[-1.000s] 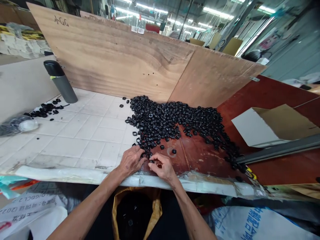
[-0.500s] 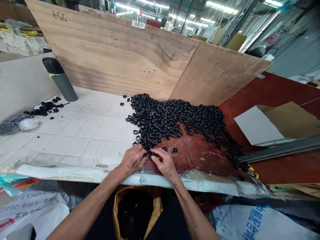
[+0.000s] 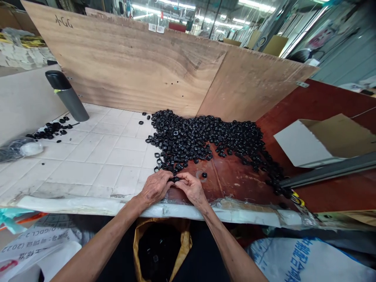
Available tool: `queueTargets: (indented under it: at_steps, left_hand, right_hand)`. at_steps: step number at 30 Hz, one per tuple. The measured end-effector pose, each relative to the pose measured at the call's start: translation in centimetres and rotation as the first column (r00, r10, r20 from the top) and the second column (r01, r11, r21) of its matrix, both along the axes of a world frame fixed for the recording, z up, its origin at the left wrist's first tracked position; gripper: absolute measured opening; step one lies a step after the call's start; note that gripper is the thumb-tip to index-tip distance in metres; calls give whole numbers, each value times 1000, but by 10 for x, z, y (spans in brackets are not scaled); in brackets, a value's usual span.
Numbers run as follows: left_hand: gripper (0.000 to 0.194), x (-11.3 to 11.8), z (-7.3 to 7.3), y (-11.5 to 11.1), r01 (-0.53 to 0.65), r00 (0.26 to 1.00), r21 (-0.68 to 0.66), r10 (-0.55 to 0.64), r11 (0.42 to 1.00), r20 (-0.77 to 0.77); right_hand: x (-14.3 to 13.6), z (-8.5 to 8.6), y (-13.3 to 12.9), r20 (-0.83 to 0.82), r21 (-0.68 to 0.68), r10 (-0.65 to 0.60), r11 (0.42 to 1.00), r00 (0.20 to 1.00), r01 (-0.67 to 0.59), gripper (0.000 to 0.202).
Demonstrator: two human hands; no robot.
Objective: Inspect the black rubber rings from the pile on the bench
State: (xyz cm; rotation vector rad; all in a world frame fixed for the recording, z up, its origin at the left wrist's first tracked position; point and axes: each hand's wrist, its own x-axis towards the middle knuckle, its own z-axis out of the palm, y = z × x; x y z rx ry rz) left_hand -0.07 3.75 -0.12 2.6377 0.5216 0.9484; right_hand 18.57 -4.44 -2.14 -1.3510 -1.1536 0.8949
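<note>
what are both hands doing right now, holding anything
left hand: grip closed on a small black part at the pile's near edge
right hand: grip closed at the same spot; whether it's one part or two can't be told

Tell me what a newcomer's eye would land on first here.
Likely the big heap of small black parts, spread across the white and red work surface against the upright wooden board. Next, the left hand and right hand, fingers close together at the heap's near edge. Then the dark bottle standing at the far left.
</note>
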Motion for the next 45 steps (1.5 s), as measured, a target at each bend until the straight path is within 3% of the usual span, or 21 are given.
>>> queueTargets:
  at_steps: [4,8,16,22,29,36,39,42,45]
  left_hand:
    - [23,0,-4,0,48,999,-107,-46,993,24]
    - [23,-1,1,1,91,992,-253,-65,963,108]
    - [18,1,9,4,179,962,-516,-39,838,269]
    - [21,-1,8,4,223,950,-543,-55,810,307]
    - [18,-4,12,3,196,954,-555,-27,808,298]
    - [16,-3,12,3,203,948,-533,-28,822,318]
    - [17,-2,12,2,183,949,-574,10,798,317]
    - [18,-2,11,2,183,936,-633,63,752,346]
    - [17,-3,10,2,179,931,-612,69,770,358]
  right_hand:
    - [-1,1,0,60,47,-38,998,997,35,23]
    - [-3,10,-1,167,210,-100,976,981,63,15]
    - [-7,26,-7,248,368,-116,930,962,17,16]
    - [-11,22,-7,297,363,-146,931,944,30,21]
    - [-19,25,-6,317,193,-126,979,940,66,18]
    - [-30,26,5,489,226,-263,959,832,170,43]
    - [-34,25,6,381,228,-303,946,873,229,28]
    - [-33,25,3,290,214,-186,969,939,125,24]
    - [-31,24,2,273,199,-143,976,952,89,22]
